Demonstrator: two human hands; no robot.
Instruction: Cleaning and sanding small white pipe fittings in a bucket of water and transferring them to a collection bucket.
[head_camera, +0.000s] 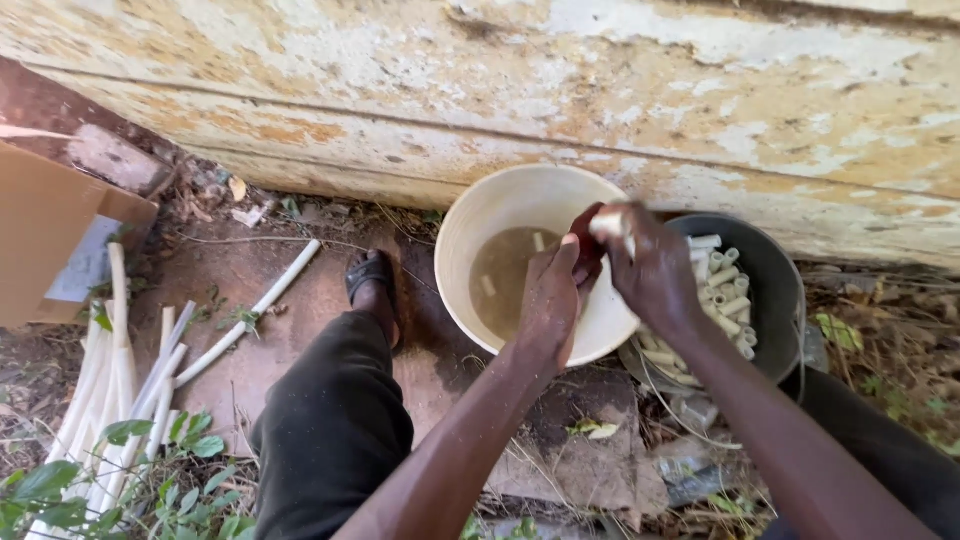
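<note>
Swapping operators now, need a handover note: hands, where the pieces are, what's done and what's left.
Left hand and right hand meet over the cream bowl, gripping a short white tube piece with a red cloth.
Bowl holds murky water and a few pieces.
Dark bucket on the right holds many cut pieces.
Long white pipes lie on the ground at left.
Which pile is finished: cannot tell.

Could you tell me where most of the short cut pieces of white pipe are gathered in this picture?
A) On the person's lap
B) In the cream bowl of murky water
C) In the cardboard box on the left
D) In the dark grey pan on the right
D: the short white pipe pieces are heaped in the dark grey pan, while the cream bowl holds murky water and only a couple of pieces.
</note>
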